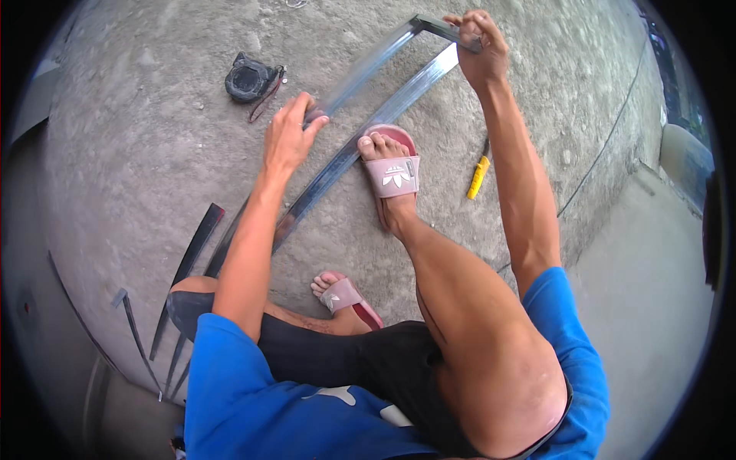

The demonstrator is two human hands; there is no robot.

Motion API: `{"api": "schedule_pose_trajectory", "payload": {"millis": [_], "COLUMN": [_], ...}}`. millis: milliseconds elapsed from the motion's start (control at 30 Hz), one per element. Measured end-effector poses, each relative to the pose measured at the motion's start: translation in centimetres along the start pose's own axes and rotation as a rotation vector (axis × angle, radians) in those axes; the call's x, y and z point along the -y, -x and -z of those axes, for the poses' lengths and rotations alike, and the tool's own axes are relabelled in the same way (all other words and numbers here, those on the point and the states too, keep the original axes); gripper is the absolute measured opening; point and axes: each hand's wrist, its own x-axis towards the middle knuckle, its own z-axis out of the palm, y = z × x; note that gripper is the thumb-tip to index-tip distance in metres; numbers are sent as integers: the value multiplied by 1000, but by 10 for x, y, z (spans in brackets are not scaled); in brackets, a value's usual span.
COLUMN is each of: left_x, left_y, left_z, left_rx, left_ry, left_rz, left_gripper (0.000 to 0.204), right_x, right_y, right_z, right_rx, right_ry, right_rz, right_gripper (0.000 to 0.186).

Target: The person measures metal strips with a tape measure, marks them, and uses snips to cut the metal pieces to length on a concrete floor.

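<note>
A metal frame of long, shiny channel bars [410, 96] stretches diagonally between my arms, with a short dark end piece [439, 29] joining two bars at the far end. My right hand [483, 50] is closed around the right part of that end piece. Along the left bar, which is blurred, my left hand [290, 134] has its fingers closed on the metal. The nearer stretch of the frame runs down behind my left forearm, partly hidden. My foot in a pink slide sandal [395, 175] rests against the right bar.
A black tape measure [248, 79] with a wrist cord lies left of the frame. To the right is a thin tool with a yellow handle [478, 178]. Several dark strips [195, 245] lie by my left knee on the rough concrete floor [153, 153].
</note>
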Motion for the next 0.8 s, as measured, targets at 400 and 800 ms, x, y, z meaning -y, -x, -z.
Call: {"api": "schedule_pose_trajectory", "payload": {"millis": [400, 800], "left_x": [33, 43], "left_y": [-25, -32], "left_z": [8, 9], "left_rx": [-163, 52], "left_ry": [-444, -381], "left_rz": [-85, -9], "left_gripper": [25, 31], "right_x": [52, 47], "right_y": [186, 239], "right_z": [92, 57], "right_rx": [-417, -492], "right_ry": [1746, 1784], "right_rz": [-215, -800], "right_gripper": [63, 86]}}
